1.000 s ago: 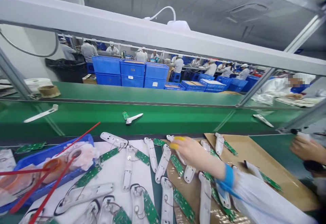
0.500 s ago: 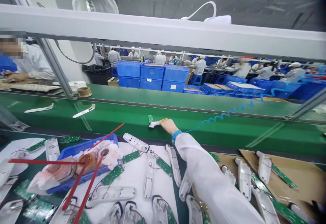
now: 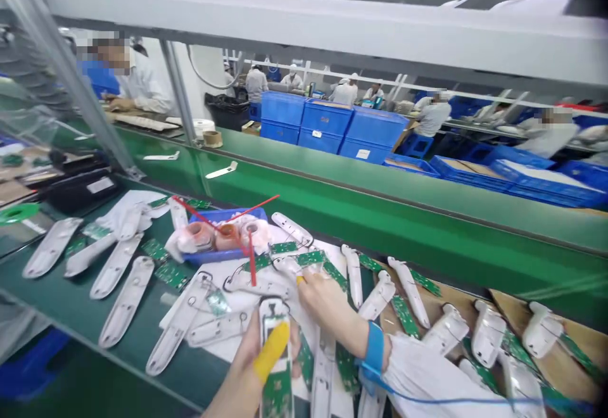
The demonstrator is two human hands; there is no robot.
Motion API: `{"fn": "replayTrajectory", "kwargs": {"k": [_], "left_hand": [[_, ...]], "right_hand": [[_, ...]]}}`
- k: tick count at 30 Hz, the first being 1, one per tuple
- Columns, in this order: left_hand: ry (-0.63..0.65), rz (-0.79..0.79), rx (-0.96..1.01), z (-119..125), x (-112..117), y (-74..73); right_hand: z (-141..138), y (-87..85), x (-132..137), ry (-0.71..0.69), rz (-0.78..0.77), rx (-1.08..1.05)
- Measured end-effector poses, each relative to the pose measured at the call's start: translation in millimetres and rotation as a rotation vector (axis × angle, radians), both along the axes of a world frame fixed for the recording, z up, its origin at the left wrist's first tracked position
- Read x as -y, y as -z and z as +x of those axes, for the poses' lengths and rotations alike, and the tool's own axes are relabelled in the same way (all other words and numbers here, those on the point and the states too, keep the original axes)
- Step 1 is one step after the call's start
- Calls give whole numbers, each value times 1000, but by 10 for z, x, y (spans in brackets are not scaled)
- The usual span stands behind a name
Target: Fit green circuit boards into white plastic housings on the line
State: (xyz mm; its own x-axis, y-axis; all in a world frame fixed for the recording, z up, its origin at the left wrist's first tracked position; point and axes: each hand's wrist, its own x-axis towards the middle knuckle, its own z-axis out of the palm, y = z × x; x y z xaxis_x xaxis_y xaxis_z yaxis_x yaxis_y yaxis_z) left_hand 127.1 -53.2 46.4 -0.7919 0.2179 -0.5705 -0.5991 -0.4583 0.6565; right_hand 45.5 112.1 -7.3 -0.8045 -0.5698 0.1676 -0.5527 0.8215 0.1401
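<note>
My left hand [image 3: 249, 364], a yellow cover on its thumb, grips a white plastic housing [image 3: 274, 307] with a green circuit board [image 3: 278, 396] lying along it. The thumb presses over its middle. Farther forward, my right hand [image 3: 320, 297] reaches down with its fingers bent at another white housing [image 3: 287, 266], beside loose green circuit boards [image 3: 311, 258]. Its fingertips are partly hidden and blurred. A blue wrist strap [image 3: 375, 348] is round the right wrist. Several wired white housings [image 3: 128, 304] lie about both hands.
A blue tray [image 3: 213, 255] holds wrapped round containers with red sticks [image 3: 252, 259]. Behind the bench runs a green conveyor belt [image 3: 332, 209] carrying white strips [image 3: 221, 170]. Brown cardboard [image 3: 503, 304] lies at right. A co-worker [image 3: 147, 85] sits at far left.
My right hand has come back from the belt, where it held a white housing, to the parts on the bench. My left hand has entered view with a housing. The view has turned.
</note>
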Motion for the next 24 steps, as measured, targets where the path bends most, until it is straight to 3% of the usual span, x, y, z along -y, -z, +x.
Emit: {"fn": "replayTrajectory", "kwargs": {"k": [2,5,7,9,13,20,24], "left_hand": [[-34,109,41,-86,-40,1],[-31,232,-2,-134,-70,7],[-31,226,-57,-130,-81,-7],[-33,183,-40,-115,-91,-38],[-45,140,42,-83,-109,-85],[-43,145,-8,-26,-109,-112],[-106,323,75,-25,-124,-142]], "right_hand": [[54,-80,9,10,-117,-54],[228,-377,-68,4,-346,-155],[398,-589,-94,-79,-505,-141],[549,-723,-68,-185,-567,-62],[654,-745,36,-252,-560,27],[646,-756,43,-266,-630,110],[707,-795,34,-276,-630,110]]}}
